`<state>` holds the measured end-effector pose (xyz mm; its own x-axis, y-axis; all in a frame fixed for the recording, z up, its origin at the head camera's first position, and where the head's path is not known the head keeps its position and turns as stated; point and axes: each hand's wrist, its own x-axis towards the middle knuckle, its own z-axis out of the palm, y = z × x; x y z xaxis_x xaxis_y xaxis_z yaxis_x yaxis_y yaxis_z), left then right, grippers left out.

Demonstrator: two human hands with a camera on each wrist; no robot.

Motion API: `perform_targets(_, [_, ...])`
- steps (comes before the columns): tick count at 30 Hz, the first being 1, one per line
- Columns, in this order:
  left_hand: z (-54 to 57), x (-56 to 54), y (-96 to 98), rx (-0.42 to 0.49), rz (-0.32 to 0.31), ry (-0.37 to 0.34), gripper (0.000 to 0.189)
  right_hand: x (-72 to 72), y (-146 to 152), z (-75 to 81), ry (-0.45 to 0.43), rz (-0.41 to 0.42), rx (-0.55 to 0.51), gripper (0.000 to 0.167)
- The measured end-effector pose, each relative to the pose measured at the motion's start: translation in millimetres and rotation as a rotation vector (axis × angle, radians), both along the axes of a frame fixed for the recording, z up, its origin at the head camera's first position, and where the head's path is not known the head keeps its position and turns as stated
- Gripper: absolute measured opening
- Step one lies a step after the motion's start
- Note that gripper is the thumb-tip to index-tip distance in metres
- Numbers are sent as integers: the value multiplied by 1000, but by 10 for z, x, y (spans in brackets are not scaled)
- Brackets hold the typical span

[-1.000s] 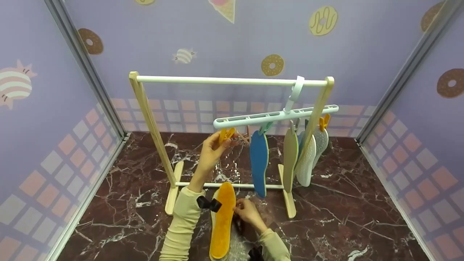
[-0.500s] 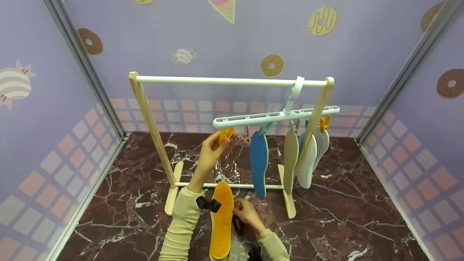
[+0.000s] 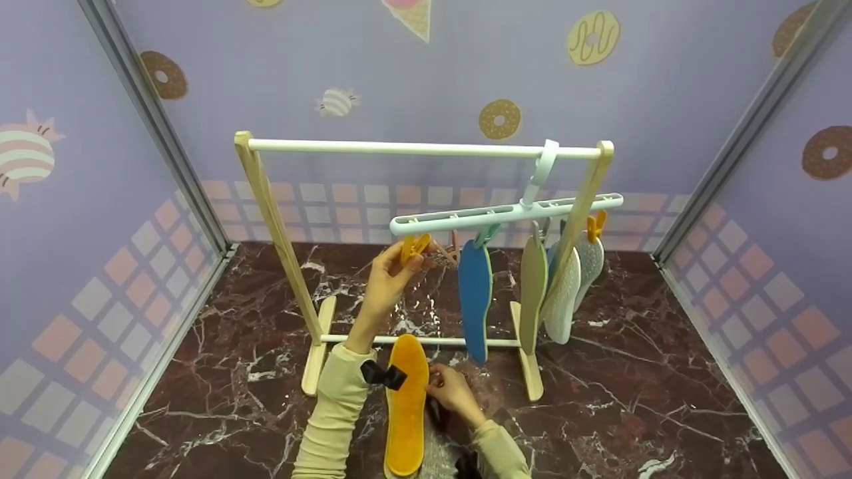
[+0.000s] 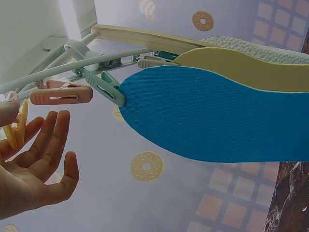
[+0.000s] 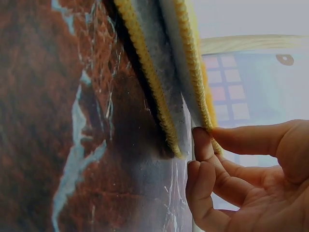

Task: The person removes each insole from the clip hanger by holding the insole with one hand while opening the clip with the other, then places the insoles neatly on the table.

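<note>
My left hand (image 3: 388, 279) pinches an orange clothespin (image 3: 413, 249) that hangs at the near left end of the pale hanger (image 3: 459, 219). Thumb and forefinger are on it in the left wrist view, the other fingers spread loosely. Lower down, my right hand (image 3: 456, 394) pinches the edge of an orange fuzzy insole (image 3: 406, 426) between thumb and fingertips. That insole is tilted up, its grey underside showing in the right wrist view. A second insole with yellow edging (image 5: 154, 82) lies below it, close to the table. My left sleeve's black bow overlaps the orange insole in the head view.
A blue insole (image 3: 474, 303) hangs from a green clothespin (image 4: 105, 87), beside a pink clothespin (image 4: 63, 94). Further right hang a tan insole (image 3: 532, 293) and white ones (image 3: 566, 293). The wooden rack (image 3: 276, 226) stands on the dark marbled table (image 3: 219, 386).
The top of the orange insole has tipped slightly left, with my right hand still on its edge. My left hand stays at the orange clothespin.
</note>
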<state>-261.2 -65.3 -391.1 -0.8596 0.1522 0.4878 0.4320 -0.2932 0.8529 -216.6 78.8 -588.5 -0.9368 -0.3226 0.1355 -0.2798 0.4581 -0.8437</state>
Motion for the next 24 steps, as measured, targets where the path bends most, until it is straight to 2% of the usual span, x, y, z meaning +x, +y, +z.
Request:
perform_targets(1, [0,0,1,-1,1,8,48,-13,6,-33,-1,3,-4,23])
perform_targets(2, [-2,0,2,0,2,14,47,-61,22,-139,37,21,-18,22])
perform_targets(5, [-10,0,0,-14,17,12,44,-97,37,-230,53,35,-22,24])
perform_targets(8, [-16,1,-5,-33,31,3,41,-57,27,-164,13,19,-19,25])
perform_targets(9, [-18,2,-8,-38,31,2,42,-5,14,-62,-34,-2,-5,27])
perform_targets(13, [-29,2,-14,-42,32,18,45,60,-6,52,-37,-31,56,25])
perform_targets(16, [-40,1,-19,-38,31,17,47,57,-2,64,-13,-40,102,23])
perform_targets(24, [-103,-2,-28,-59,47,-22,42,36,50,57,19,-44,110,24])
